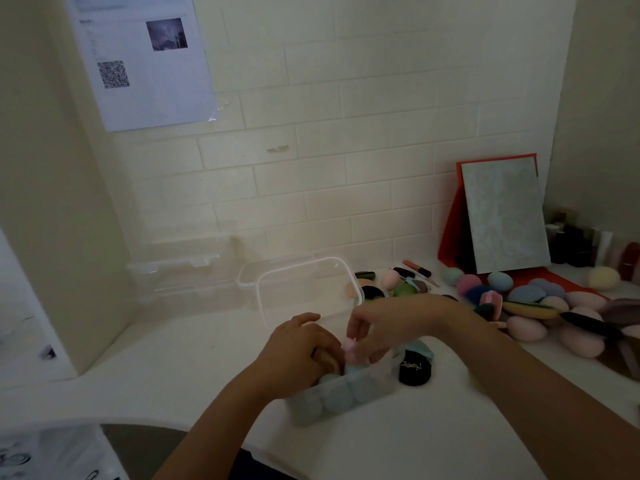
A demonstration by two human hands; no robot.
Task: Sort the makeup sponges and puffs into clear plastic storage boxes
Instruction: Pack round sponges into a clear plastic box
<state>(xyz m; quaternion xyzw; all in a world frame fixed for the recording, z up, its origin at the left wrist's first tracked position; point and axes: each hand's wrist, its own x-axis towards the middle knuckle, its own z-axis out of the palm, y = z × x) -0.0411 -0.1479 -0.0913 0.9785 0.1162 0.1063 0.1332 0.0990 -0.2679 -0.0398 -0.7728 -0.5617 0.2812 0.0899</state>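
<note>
My R hand (384, 327) pinches a pink sponge (349, 351) over the clear box (343, 393) by the countertop (207, 358) front edge. L hand (298, 348) fingers are curled inside it, can't tell if gripping. Loose sponges (526, 329) at right edge.

Dim, underexposed, warm cast over the tiled wall (346, 98). Light is soft and diffuse, no hard shadows. Brightest patch at far left edge, nearly blown out. Small glare at lower right corner of the taped sheet (145, 71). Motion blur on left hand (298, 351), right hand (384, 323), the pink sponge (349, 349) it pinches, and the clear box (343, 398). Wide-angle bowing: tile lines curve, corners lean. Sponge pile (526, 327) at right is soft.
</note>
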